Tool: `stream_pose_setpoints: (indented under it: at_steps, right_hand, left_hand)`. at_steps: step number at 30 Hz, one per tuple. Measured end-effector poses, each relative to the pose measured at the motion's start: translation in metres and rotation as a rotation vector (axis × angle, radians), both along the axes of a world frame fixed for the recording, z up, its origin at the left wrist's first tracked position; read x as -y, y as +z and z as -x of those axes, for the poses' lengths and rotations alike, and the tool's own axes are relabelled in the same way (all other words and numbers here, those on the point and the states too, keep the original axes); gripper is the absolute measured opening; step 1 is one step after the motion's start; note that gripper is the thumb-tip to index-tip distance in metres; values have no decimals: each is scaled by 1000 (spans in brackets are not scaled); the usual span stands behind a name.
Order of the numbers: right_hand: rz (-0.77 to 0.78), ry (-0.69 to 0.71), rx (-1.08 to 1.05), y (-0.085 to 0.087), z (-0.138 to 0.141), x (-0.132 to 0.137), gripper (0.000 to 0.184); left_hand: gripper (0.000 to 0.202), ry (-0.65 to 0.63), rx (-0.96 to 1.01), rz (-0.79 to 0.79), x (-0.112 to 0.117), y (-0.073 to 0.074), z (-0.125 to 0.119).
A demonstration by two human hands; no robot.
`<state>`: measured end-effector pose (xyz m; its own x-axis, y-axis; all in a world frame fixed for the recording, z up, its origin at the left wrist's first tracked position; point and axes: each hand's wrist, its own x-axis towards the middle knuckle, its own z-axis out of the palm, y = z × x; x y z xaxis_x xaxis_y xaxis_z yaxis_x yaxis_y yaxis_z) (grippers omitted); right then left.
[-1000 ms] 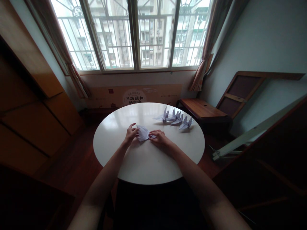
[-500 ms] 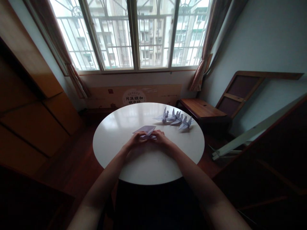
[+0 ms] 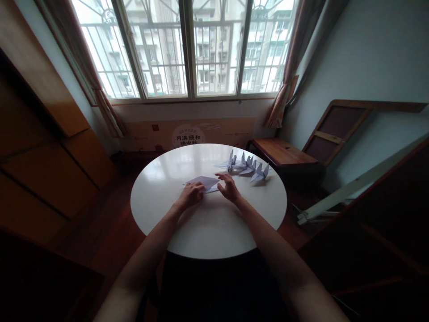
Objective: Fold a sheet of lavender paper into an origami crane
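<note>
A folded sheet of pale lilac paper (image 3: 208, 182) lies on the round white table (image 3: 150, 197), pointed at its ends. My left hand (image 3: 193, 193) holds its near left part against the tabletop with bent fingers; the thumb is mostly hidden. At the paper's right point is my right hand (image 3: 229, 188), its thumb and fingers apart with nothing held between them. Beyond that hand, several folded paper cranes (image 3: 248, 164) of the same colour stand close together at the table's far right.
A low wooden bench (image 3: 283, 151) stands past the table's right rim, with a wooden frame (image 3: 330, 129) leaning on the wall. A printed cardboard panel (image 3: 221, 129) is under the window. Wooden cabinets (image 3: 43, 165) line the left side.
The paper, raised and partly opened between both hands before, now lies flatter on the table. My right hand has let go of it and spread its fingers; the left stays on it.
</note>
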<state>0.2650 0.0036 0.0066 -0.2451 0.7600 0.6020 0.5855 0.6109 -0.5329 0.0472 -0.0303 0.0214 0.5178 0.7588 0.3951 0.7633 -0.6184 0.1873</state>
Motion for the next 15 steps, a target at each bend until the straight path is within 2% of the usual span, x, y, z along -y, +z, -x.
stream_pose_setpoints:
  at_steps: [3, 6, 10, 15]
  right_hand:
    - [-55, 66, -20, 3, 0, 3, 44]
    - [-45, 84, 72, -1, 2, 4, 25]
    - [7, 72, 181, -12, 3, 0, 13]
    - [41, 79, 194, -21, 5, -5, 11]
  left_hand:
    - [33, 59, -96, -46, 5, 5, -2]
    - [23, 88, -157, -68, 9, 9, -4]
    - [16, 82, -175, -75, 11, 10, -9]
    - [19, 34, -121, -96, 12, 7, -17]
